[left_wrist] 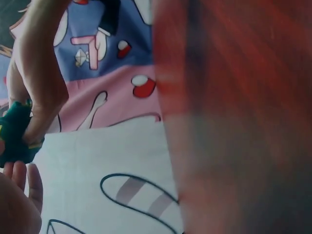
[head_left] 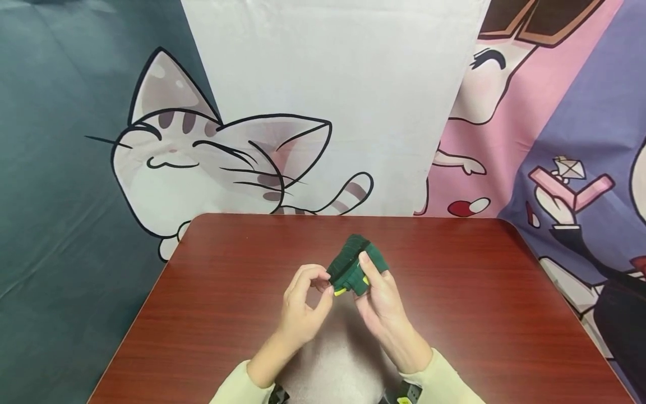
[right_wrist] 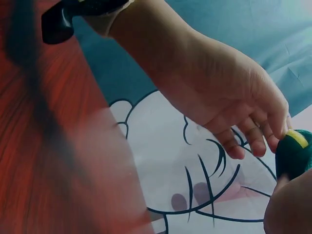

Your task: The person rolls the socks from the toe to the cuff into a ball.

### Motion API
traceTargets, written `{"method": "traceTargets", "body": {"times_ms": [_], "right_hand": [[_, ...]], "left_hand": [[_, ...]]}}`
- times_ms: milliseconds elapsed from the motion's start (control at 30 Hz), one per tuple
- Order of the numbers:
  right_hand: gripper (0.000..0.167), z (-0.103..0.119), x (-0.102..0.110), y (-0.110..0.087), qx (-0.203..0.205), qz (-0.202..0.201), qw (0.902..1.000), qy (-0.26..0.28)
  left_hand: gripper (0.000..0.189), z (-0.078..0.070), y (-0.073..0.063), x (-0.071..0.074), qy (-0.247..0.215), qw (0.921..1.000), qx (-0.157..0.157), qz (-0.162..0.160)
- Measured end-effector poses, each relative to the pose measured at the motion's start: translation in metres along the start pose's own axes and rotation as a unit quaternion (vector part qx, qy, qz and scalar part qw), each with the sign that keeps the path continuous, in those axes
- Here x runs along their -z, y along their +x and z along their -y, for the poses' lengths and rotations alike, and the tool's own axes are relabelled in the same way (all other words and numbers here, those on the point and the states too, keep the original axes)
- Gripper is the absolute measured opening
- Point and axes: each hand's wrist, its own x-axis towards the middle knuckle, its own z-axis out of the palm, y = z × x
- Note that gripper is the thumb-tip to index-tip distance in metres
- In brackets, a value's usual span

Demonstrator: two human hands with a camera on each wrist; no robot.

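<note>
Held above the table is a folded dark green fabric bundle point(head_left: 348, 262) with a ribbed surface and small yellow parts; its exact kind cannot be told. My right hand point(head_left: 384, 306) grips it from the right, thumb laid over the front. From the left, my left hand point(head_left: 301, 306) pinches its lower left edge by a yellow strip point(right_wrist: 298, 138) between thumb and index finger. The other left fingers are loosely bent in the right wrist view. In the left wrist view the bundle point(left_wrist: 17, 139) sits between both hands at the left edge, partly hidden by fingers.
The reddish-brown wooden table point(head_left: 212, 314) spreads below both hands. Behind it hangs a printed backdrop point(head_left: 383, 101) with a cartoon cat and figures. Dark wrist gear point(right_wrist: 58, 24) is strapped at the sleeves. A blur covers part of each wrist view.
</note>
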Motion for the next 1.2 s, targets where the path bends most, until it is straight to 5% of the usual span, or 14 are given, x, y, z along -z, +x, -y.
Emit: {"method": "traceTargets", "body": {"times_ms": [133, 367, 600, 800, 1000, 1200], "right_hand": [[0.02, 0.0, -0.003, -0.001, 0.022, 0.004, 0.9997, 0.002], [0.02, -0.001, -0.007, -0.001, 0.055, 0.019, 0.9983, 0.0], [0.03, -0.001, -0.008, -0.003, 0.061, 0.06, 0.996, -0.027], [0.046, -0.001, -0.009, -0.003, 0.084, 0.084, 0.9911, -0.06], [0.037, -0.003, -0.013, -0.002, 0.109, 0.039, 0.9927, -0.034], [0.033, -0.006, -0.016, 0.0, 0.125, 0.003, 0.992, -0.016]], "left_hand": [[0.026, 0.002, 0.008, 0.002, 0.057, 0.9939, -0.093, -0.017], [0.014, -0.002, 0.019, 0.003, 0.136, 0.9808, -0.134, -0.038], [0.01, -0.001, 0.029, 0.002, 0.219, 0.9514, -0.198, -0.087], [0.013, -0.001, 0.035, 0.004, 0.244, 0.9426, -0.214, -0.078], [0.017, -0.003, 0.037, 0.005, 0.265, 0.9389, -0.215, -0.046], [0.014, -0.007, 0.036, 0.001, 0.249, 0.9552, -0.156, -0.039]]}}
